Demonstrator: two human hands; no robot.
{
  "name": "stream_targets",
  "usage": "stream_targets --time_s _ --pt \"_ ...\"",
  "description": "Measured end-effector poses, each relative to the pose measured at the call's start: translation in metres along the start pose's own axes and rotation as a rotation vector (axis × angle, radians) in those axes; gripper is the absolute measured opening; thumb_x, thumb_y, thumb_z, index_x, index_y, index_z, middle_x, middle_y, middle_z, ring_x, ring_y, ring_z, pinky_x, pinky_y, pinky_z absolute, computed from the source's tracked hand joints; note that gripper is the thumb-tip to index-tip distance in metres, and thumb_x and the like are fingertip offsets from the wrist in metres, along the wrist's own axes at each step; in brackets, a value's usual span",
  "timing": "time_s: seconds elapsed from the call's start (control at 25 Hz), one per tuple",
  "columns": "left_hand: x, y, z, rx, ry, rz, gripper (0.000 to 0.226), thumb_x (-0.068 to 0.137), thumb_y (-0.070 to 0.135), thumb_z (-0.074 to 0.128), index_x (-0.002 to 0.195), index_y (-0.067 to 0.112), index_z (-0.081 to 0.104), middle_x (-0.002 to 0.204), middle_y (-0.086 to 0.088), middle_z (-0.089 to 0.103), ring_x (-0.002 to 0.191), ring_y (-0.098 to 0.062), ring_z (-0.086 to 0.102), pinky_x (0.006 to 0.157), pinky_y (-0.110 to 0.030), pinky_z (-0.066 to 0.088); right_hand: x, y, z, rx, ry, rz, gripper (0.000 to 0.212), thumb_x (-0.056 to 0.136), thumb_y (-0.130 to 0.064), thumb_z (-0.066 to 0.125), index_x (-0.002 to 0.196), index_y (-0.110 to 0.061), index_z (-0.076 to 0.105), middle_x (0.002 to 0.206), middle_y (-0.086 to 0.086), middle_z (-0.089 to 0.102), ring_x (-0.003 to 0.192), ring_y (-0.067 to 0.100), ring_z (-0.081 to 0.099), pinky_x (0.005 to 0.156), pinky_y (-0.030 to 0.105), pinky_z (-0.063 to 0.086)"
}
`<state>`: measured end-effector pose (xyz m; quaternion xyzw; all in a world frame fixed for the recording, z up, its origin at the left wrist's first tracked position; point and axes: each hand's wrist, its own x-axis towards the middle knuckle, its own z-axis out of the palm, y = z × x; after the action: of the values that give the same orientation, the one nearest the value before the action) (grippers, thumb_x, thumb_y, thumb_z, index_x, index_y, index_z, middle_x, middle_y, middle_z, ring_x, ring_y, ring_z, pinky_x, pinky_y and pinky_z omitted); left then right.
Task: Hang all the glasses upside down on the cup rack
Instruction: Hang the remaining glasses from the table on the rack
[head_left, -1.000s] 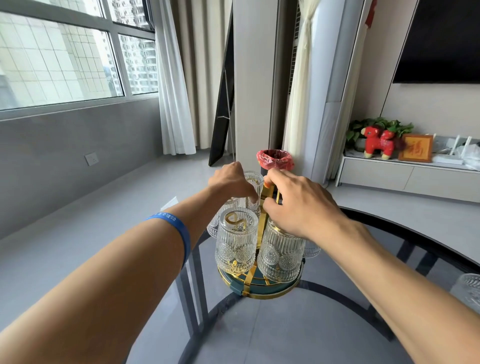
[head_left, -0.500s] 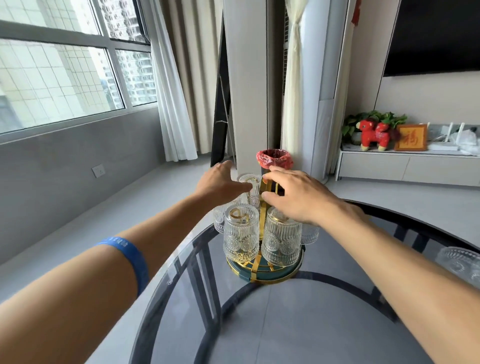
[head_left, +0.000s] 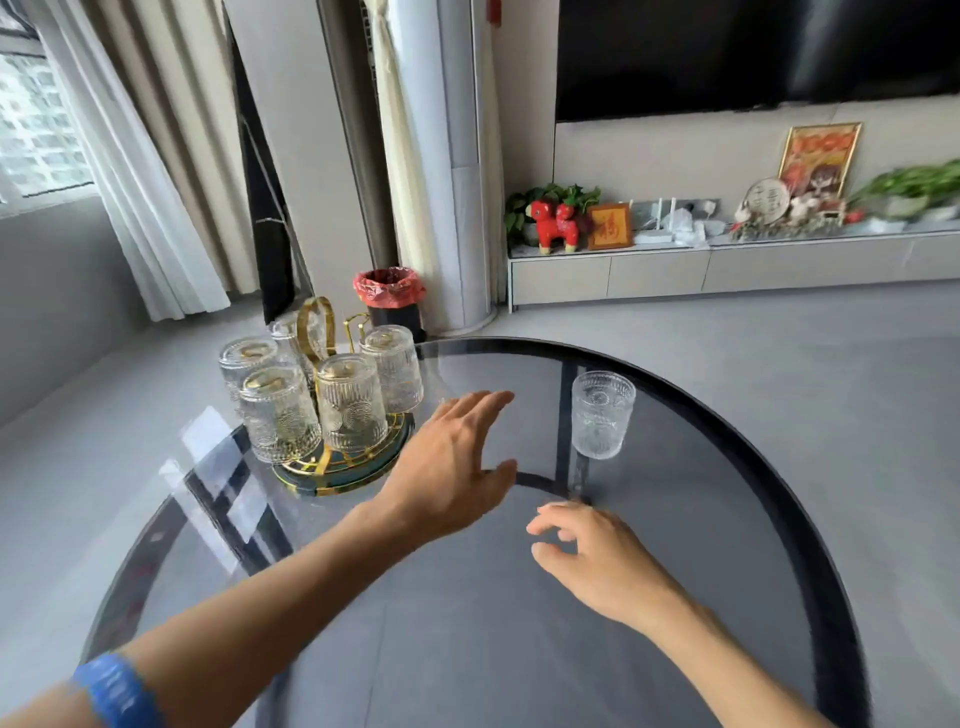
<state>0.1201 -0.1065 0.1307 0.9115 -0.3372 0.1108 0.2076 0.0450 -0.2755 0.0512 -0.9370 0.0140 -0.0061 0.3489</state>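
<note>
glasses on rack (head_left: 352, 410): 5 | glass on table (head_left: 601, 414): 1 | rack (head_left: 343, 470): 1 | hands (head_left: 447, 470): 2

Little can be read here. The small gold-framed red plaque (head_left: 609, 226) on the low cabinet (head_left: 660, 270), just beside the red toy horse (head_left: 555, 226), bears one large gold Chinese character, too blurred to make out. The larger framed picture (head_left: 819, 158) and the round plate (head_left: 767, 194) further right show marks, none legible.
</note>
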Motion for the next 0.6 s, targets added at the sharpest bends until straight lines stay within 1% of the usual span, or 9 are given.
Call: stream_targets --time_s 0.04,0.12,0.2,0.28,0.36,0.44,0.48,0.52,0.6 --pt "0.009 0.013 0.016 -0.022 -0.041 -0.013 0.073 0.083 0.033 0.064 0.148 0.015 0.036 0.146 -0.005 0.049 0.127 -0.029 0.048 0.101 -0.035 0.040 -0.003 0.007 -0.009 0.035 -0.022 0.066 0.028 0.088 -0.034 0.056 0.114 -0.031 0.065 0.125 -0.013 0.060 0.107 0.006 0.056 0.085 0.023 0.045" --pt "0.029 0.033 0.043 -0.051 -0.120 -0.061 0.080 0.081 0.033 0.066 0.150 0.017 0.029 0.148 -0.005 0.045 0.129 -0.031 0.045 0.101 -0.037 0.040 -0.005 0.015 -0.025 0.067 -0.053 0.119 0.036 0.086 -0.039 0.054 0.122 -0.034 0.060 0.130 -0.012 0.057 0.114 0.008 0.054 0.089 0.028 0.047" --pt "0.055 0.046 0.062 -0.103 -0.163 -0.143 0.089 0.078 0.034 0.070 0.152 0.018 0.023 0.151 -0.007 0.041 0.133 -0.032 0.041 0.104 -0.040 0.039 -0.002 0.020 -0.037 0.014 -0.086 0.114 0.045 0.086 -0.041 0.052 0.131 -0.033 0.052 0.140 -0.010 0.052 0.123 0.012 0.050 0.092 0.029 0.044" --pt "0.082 0.052 0.077 -0.172 -0.171 -0.241 0.096 0.075 0.034 0.076 0.152 0.016 0.021 0.151 -0.010 0.039 0.136 -0.033 0.038 0.107 -0.039 0.036 0.001 0.021 -0.045 -0.096 -0.088 0.098 0.050 0.087 -0.040 0.051 0.136 -0.032 0.046 0.144 -0.008 0.050 0.123 0.017 0.051 0.091 0.031 0.042" --pt "0.103 0.052 0.089 -0.209 -0.159 -0.324 0.099 0.074 0.036 0.078 0.152 0.016 0.022 0.151 -0.012 0.038 0.137 -0.034 0.038 0.109 -0.039 0.034 0.005 0.019 -0.052 -0.095 0.035 0.088 0.042 0.087 -0.037 0.052 0.129 -0.031 0.053 0.135 -0.005 0.058 0.116 0.021 0.056 0.087 0.032 0.045" --pt "0.121 0.052 0.102 -0.171 -0.131 -0.345 0.097 0.072 0.038 0.079 0.150 0.016 0.025 0.149 -0.010 0.040 0.136 -0.035 0.038 0.108 -0.042 0.035 0.009 0.020 -0.060 -0.020 0.217 0.109 0.028 0.087 -0.031 0.053 0.114 -0.030 0.061 0.117 -0.004 0.069 0.102 0.025 0.062 0.080 0.033 0.050" --pt "0.128 0.053 0.109 -0.149 -0.119 -0.337 0.096 0.071 0.039 0.079 0.149 0.016 0.027 0.148 -0.010 0.041 0.135 -0.035 0.038 0.107 -0.043 0.036 0.011 0.022 -0.065 0.000 0.270 0.128 0.025 0.087 -0.028 0.053 0.110 -0.030 0.062 0.111 -0.004 0.071 0.097 0.026 0.063 0.077 0.033 0.051" --pt "0.134 0.055 0.115 -0.141 -0.112 -0.326 0.097 0.071 0.042 0.079 0.148 0.016 0.027 0.147 -0.010 0.041 0.134 -0.035 0.038 0.106 -0.045 0.037 0.012 0.025 -0.068 0.012 0.286 0.151 0.024 0.087 -0.026 0.052 0.109 -0.030 0.063 0.109 -0.004 0.071 0.095 0.027 0.064 0.075 0.032 0.051" --pt "0.145 0.057 0.128 -0.160 -0.106 -0.313 0.096 0.071 0.045 0.078 0.149 0.016 0.028 0.146 -0.011 0.044 0.133 -0.035 0.040 0.106 -0.047 0.039 0.013 0.032 -0.073 0.017 0.264 0.198 0.026 0.087 -0.025 0.051 0.111 -0.029 0.062 0.109 -0.004 0.071 0.095 0.028 0.063 0.075 0.033 0.050"
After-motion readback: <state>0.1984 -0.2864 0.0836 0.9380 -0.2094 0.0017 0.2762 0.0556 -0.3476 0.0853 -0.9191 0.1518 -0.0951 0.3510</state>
